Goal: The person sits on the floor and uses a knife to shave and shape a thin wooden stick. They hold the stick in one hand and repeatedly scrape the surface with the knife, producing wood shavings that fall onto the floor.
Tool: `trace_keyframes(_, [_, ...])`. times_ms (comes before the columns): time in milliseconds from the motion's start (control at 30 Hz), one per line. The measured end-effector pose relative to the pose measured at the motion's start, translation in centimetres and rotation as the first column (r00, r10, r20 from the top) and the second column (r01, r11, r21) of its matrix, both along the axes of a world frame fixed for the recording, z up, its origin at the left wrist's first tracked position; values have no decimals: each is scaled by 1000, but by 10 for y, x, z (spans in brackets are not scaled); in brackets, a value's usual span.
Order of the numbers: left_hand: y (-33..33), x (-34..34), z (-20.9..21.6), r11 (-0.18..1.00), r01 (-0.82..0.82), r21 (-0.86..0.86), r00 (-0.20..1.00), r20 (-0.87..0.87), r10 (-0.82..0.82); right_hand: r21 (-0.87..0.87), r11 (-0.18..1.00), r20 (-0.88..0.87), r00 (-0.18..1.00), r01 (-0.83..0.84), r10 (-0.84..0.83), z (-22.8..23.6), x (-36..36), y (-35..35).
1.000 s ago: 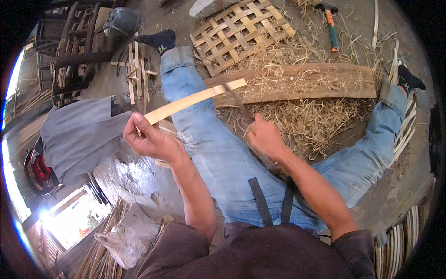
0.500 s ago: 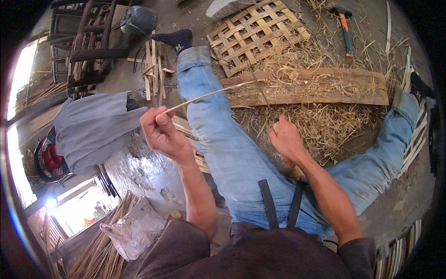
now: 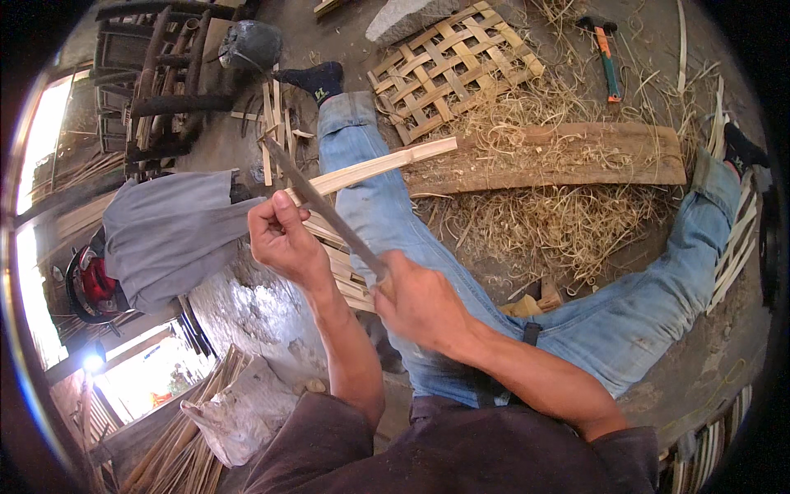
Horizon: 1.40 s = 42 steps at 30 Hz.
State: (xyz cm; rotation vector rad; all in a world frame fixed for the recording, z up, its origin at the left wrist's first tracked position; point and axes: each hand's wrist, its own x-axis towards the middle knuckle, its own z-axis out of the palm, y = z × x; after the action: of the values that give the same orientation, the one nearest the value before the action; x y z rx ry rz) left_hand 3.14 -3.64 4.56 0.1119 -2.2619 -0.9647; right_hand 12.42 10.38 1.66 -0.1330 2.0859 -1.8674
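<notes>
A pale flat bamboo strip (image 3: 395, 162) is pinched between the thumb and fingers of my left hand (image 3: 288, 245), pointing away to the right above my left leg. My right hand (image 3: 421, 306) is closed around the handle of a long, narrow-bladed knife (image 3: 333, 218). The blade slants up to the left and crosses the strip close to my left fingertips; whether it touches the strip I cannot tell. Most of the handle is hidden by my fingers.
A wooden plank (image 3: 568, 156) lies between my spread legs among curly shavings (image 3: 568, 235). Beyond it are a woven bamboo panel (image 3: 453, 70), a grey stone (image 3: 407, 20) and a hammer (image 3: 607, 62). A grey cloth (image 3: 169, 230) hangs at the left, above split strips (image 3: 181, 428).
My right hand has swung left with the knife, bringing the blade from over the plank to the strip. In my left hand the strip has turned from edge-on to showing its broad face.
</notes>
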Motion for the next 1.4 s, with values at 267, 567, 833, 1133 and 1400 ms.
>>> trace_keyframes(267, [-2, 7, 2, 1000, 3, -15, 1000, 19, -3, 105, 994, 130, 991, 7, -20, -48, -10, 11])
trace_keyframes(567, [-4, 11, -3, 1000, 21, 3, 999, 42, -21, 262, 965, 155, 987, -2, -40, -94, -17, 37])
trace_keyframes(833, [12, -20, -37, 469, 531, 706, 838, -354, -415, 288, 957, 184, 982, -19, -36, -96, -16, 46])
trace_keyframes(1133, [37, -25, -32, 378, 602, 703, 773, -394, -497, 221, 975, 267, 963, -16, -44, -75, -5, 57])
trace_keyframes(1400, [42, -22, -27, 464, 535, 706, 831, -342, -438, 118, 992, 203, 977, 44, -67, -95, -18, 47])
